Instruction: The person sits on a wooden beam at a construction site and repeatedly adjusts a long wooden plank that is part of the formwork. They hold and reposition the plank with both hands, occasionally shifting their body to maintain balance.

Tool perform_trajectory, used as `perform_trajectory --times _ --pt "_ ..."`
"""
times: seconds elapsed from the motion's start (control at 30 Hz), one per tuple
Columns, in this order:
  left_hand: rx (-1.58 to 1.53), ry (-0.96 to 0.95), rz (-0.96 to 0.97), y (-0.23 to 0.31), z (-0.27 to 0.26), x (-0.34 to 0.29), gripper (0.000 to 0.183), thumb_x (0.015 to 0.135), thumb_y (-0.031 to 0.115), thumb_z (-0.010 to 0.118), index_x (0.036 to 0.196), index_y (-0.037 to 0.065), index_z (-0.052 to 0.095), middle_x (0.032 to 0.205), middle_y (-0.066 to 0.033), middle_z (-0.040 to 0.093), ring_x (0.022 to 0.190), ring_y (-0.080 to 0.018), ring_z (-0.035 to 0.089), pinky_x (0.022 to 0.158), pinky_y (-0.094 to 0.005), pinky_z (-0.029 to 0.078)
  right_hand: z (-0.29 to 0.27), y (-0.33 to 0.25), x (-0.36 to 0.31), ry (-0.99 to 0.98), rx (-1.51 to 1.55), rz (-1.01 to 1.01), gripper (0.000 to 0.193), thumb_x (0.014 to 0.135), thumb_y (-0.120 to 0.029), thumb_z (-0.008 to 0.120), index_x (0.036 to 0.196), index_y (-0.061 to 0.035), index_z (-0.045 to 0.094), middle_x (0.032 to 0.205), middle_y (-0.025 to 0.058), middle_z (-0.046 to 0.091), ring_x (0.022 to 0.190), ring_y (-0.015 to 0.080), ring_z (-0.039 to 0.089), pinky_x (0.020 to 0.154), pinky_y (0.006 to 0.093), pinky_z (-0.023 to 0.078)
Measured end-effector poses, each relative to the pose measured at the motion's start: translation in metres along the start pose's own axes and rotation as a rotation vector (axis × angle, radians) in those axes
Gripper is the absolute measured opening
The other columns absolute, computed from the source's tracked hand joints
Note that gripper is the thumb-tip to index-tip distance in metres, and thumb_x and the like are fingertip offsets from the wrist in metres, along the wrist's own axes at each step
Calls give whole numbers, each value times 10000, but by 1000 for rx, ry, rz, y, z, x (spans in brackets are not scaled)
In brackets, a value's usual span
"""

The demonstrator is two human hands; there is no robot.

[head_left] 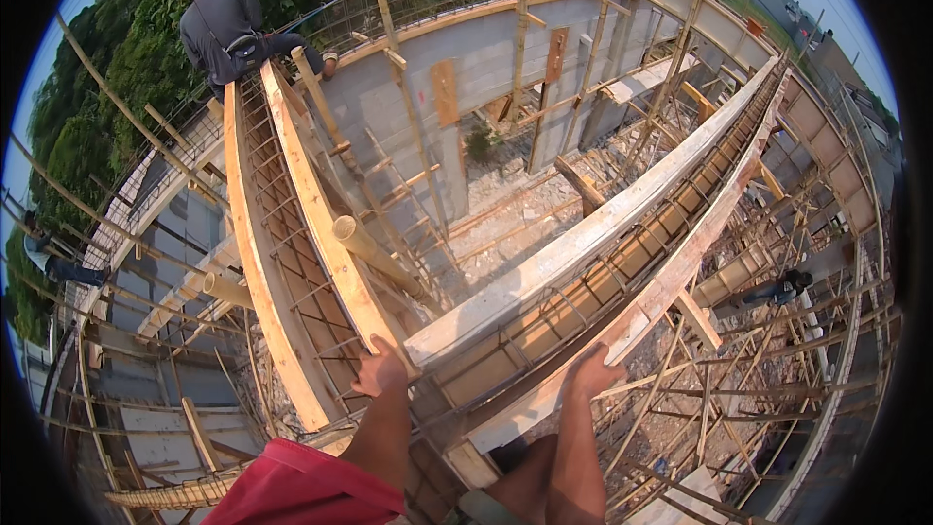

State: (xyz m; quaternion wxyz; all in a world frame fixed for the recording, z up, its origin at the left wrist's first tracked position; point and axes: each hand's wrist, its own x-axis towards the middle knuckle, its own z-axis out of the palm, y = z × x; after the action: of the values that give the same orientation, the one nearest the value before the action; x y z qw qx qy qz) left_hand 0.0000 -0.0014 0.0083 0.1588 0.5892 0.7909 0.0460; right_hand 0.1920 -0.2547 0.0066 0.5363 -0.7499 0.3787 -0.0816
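Observation:
My left hand [381, 371] is closed over the near end of a pale wooden plank [309, 185], the right side of a narrow formwork trough. Steel rebar [284, 224] with stirrups runs inside this trough, and a second wooden plank [255, 262] forms its left side. My right hand [591, 374] grips the top edge of a worn formwork board [671, 277], fingertips over the rim. That board is the right wall of another trough, which holds a rebar cage [593, 282]. Opposite it stands a whitish board [544, 277]. My fingers' undersides are hidden.
A person in grey [228, 34] sits at the far end of the left trough. Two more people are at the far left [58, 258] and lower right [777, 287]. Bamboo poles [389, 243] rise nearby. Rubble-strewn ground [515, 224] lies far below, beside a grey block wall [398, 92].

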Motion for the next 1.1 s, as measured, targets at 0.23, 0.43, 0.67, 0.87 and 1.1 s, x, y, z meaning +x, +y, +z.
perform_trajectory --times 0.23,0.43,0.67,0.87,1.1 --pt "-5 113 17 -1 4 1 741 987 608 344 1065 -21 726 904 -249 745 947 -382 716 1110 -500 288 3 8 3 -89 202 23 593 918 -271 638 1306 92 373 1131 223 571 980 284 575 872 420 482" --pt "-35 178 49 -8 11 5 697 978 583 393 965 -26 731 819 -257 732 843 -379 721 1088 -491 310 4 12 4 -107 187 44 570 923 -303 638 1242 76 356 1121 231 570 943 307 571 878 465 473" --pt "-48 117 40 -6 10 4 678 978 574 391 982 -13 730 825 -240 737 850 -370 719 1093 -484 298 3 16 10 -57 72 -7 656 907 -367 636 1290 103 387 1136 279 587 976 350 585 896 485 457" --pt "-38 81 24 -4 5 4 667 981 569 380 1041 1 723 881 -237 745 896 -360 718 1102 -485 282 6 16 9 -62 104 11 651 905 -373 640 1294 88 396 1110 275 598 946 343 593 864 477 470" --pt "-40 36 23 -3 6 6 661 983 567 378 1063 8 722 895 -238 747 916 -352 718 1103 -492 277 2 8 4 -79 80 5 648 907 -377 652 1274 95 404 1113 277 599 954 346 594 869 471 473"
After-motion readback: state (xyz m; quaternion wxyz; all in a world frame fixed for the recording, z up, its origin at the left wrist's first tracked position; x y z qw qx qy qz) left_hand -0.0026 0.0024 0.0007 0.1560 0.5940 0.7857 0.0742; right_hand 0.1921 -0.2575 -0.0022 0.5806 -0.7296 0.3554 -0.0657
